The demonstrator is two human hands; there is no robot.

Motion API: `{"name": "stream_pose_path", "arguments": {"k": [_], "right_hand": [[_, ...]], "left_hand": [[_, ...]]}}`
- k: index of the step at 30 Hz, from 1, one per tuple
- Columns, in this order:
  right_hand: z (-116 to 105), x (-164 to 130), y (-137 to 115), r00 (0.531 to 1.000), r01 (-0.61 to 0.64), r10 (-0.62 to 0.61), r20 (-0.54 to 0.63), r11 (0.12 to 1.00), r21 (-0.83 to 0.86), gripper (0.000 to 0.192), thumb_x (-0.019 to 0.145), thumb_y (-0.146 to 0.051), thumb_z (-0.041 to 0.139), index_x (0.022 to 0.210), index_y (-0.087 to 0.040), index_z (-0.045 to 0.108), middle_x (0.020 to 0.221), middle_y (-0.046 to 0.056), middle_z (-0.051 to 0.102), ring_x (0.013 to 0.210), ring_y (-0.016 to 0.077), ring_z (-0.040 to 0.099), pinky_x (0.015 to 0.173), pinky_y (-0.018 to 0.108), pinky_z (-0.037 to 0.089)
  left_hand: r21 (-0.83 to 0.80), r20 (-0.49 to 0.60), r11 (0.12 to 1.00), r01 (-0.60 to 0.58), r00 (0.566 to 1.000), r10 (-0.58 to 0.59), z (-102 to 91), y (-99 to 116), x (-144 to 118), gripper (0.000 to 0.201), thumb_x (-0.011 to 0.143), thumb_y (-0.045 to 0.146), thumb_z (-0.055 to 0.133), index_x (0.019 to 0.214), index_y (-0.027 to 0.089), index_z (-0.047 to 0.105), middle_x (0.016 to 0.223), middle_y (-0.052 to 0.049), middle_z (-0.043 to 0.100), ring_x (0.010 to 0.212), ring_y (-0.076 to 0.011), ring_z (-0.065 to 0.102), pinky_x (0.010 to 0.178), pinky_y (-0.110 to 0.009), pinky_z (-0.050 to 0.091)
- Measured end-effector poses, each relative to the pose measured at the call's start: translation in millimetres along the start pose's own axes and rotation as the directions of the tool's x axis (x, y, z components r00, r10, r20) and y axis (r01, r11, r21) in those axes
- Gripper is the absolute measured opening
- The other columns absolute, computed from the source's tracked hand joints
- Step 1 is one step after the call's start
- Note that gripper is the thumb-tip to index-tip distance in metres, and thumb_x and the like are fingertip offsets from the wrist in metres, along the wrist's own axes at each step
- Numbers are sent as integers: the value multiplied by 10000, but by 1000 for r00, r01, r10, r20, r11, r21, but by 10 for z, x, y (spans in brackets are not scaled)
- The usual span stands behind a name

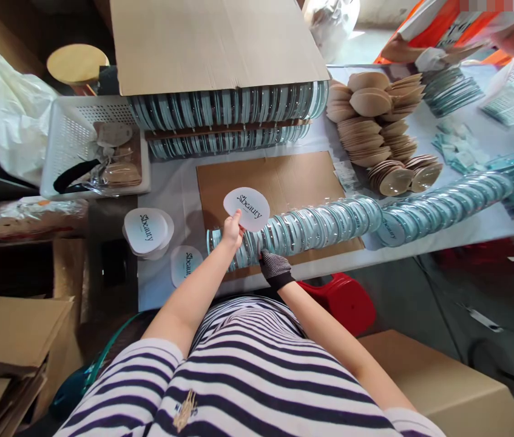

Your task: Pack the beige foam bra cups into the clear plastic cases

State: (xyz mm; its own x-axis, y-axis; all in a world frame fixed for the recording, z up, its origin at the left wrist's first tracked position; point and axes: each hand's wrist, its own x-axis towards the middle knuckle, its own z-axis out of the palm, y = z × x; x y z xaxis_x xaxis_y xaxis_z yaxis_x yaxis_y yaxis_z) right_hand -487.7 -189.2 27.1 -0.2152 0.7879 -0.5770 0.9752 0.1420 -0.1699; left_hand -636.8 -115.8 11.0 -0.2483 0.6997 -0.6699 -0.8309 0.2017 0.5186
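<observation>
A white rounded card (252, 209) printed "beauty" is pinched in my bare left hand (233, 232), held over the left part of a long row of clear plastic cases (320, 226) with pale blue edges. My right hand (275, 266), in a dark patterned glove, is at the near side of that row, with its curled fingertips among the cases; what they grip is partly hidden. Under the row lies a flat cardboard sheet (266, 173). To the left are a pile of similar white cards (146, 232) and another printed card (186, 266), partly behind my left forearm.
A cardboard box (220, 42) holds two layers of cases. Beside it stands a white basket (72, 149). Beige oval pieces (370, 130) and a second row of cases (448, 203) lie to the right. Another person's gloved hand (430, 59) shows far right; a red stool (345, 300) stands below.
</observation>
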Motion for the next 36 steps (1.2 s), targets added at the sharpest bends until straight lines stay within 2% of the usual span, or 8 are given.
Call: {"name": "stream_pose_path", "arguments": {"k": [13, 18, 21, 24, 28, 31, 34, 36], "right_hand": [[89, 61, 71, 999, -40, 42, 3, 934, 356, 239, 956, -275, 409, 952, -176, 627, 987, 150, 689, 964, 217, 645, 809, 306, 447], [123, 89, 65, 997, 17, -62, 55, 797, 603, 178, 930, -304, 411, 924, -193, 551, 673, 13, 597, 611, 127, 594, 621, 235, 479], [32, 87, 127, 991, 40, -118, 67, 724, 689, 234, 918, -360, 409, 979, -186, 553, 573, -38, 527, 493, 108, 526, 543, 213, 470], [-235, 151, 212, 998, 44, -64, 2, 707, 706, 353, 908, -430, 413, 1017, -149, 596, 654, 26, 609, 616, 162, 608, 624, 277, 512], [-678, 284, 230, 935, 163, 69, -349, 789, 592, 507, 927, -405, 377, 1341, -130, 475, 1266, 156, 597, 1195, 230, 548, 1001, 372, 443], [-796, 263, 94, 838, 210, -40, -544, 944, 255, 645, 878, -341, 488, 1441, -46, 379, 1490, 218, 388, 1397, 303, 336, 1131, 452, 310], [-736, 177, -119, 828, 277, -227, -512, 961, 21, 584, 904, -289, 459, 1455, -104, 403, 1495, 180, 402, 1381, 319, 354, 1103, 460, 341], [-691, 134, -221, 889, 263, -216, -404, 963, 65, 503, 941, -267, 383, 1421, -141, 463, 1368, 156, 550, 1233, 281, 521, 994, 377, 445]], "left_hand": [[-2, -24, 999, -51, 998, 51, 0, -29, -26, 179, 831, 282, 731, 882, 127, 657, 814, -65, 729, 753, -143, 684, 783, -267, 532], [13, -35, 996, -83, 996, 84, 9, -52, -35, 188, 815, 291, 742, 834, 132, 643, 754, -39, 709, 691, -126, 662, 708, -234, 510], [24, -41, 993, -116, 992, 117, 27, -83, -48, 193, 815, 288, 737, 783, 129, 632, 720, -25, 698, 657, -112, 640, 677, -214, 489], [39, -22, 990, -137, 990, 138, 66, -109, -112, 156, 820, 253, 722, 780, 124, 644, 718, -19, 700, 661, -107, 635, 677, -205, 483], [65, 40, 991, -115, 993, 112, 97, -141, -265, 139, 805, 234, 726, 869, 116, 686, 791, -40, 725, 733, -135, 667, 727, -232, 503], [81, 28, 995, -65, 998, 63, 55, -178, -364, 168, 815, 264, 714, 891, 118, 685, 749, -37, 715, 692, -150, 670, 715, -267, 520], [83, -9, 996, -10, 1000, 11, -10, -198, -422, 132, 852, 251, 668, 861, 120, 678, 712, -36, 703, 642, -149, 659, 679, -277, 527], [80, -4, 997, 22, 1000, -22, -38, -169, -436, 126, 863, 232, 651, 851, 111, 682, 732, -57, 712, 648, -158, 664, 667, -282, 533]]}}
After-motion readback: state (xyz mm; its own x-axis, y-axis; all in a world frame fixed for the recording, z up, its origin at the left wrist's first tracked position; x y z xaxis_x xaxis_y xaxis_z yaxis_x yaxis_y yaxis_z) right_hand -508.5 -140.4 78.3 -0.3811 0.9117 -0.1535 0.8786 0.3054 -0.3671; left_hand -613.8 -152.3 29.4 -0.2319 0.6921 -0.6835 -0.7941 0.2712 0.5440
